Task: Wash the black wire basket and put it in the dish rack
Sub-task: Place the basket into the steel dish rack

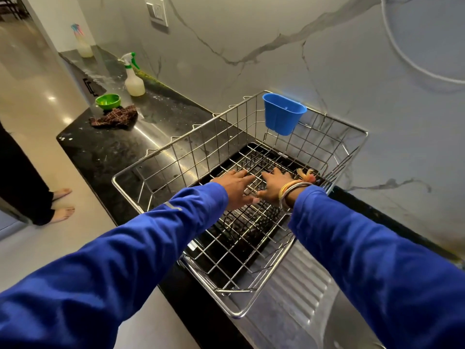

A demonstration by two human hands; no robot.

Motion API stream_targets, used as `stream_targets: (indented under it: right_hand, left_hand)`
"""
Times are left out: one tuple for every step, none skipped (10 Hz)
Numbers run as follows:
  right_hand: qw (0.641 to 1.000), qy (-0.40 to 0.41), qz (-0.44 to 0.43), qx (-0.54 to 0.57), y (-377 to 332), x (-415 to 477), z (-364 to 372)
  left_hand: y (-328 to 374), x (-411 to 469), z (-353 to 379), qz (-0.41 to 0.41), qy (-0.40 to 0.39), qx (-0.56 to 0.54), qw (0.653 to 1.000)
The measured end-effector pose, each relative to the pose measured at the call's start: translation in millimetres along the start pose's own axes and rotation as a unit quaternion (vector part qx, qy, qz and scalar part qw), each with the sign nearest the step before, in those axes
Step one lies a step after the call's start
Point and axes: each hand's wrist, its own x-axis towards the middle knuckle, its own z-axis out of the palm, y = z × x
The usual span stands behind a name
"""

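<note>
Black wire basket (pixel 247 224), a low dark mesh, is lying inside the silver steel-wire dish rack (pixel 236 315), so I'm judging this the final placing step. My left hand (pixel 235 188) and right hand (pixel 273 186) are resting flat on it, fingers spread, gripping nothing. I'm thinking the next move calls for lifting both hands straight out. The basket's edges are blurring into the rack's wires.

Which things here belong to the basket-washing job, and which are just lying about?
Job: black wire basket, dish rack, left hand and right hand resting on the basket.
Lying about: blue cup on the rack's rim, spray bottle, green bowl, checked cloth, far bottle.
</note>
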Motion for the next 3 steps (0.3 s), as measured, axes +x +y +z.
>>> stream_targets:
  right_hand:
    - [1.0,-0.013,0.01,0.004,1.4,-0.9,1.9]
    - [1.0,-0.008,-0.002,0.03,1.5,-2.3,6.6]
    - [0.998,0.04,-0.036,0.034,2.2,-6.5,1.4]
  left_hand:
    - [0.8,0.3,4.4,-0.006,-0.007,0.008,1.0]
    - [3.2,1.7,7.8,-0.015,-0.003,0.013,1.0]
    - [2.7,7.8,3.5,-0.018,0.017,0.002,1.0]
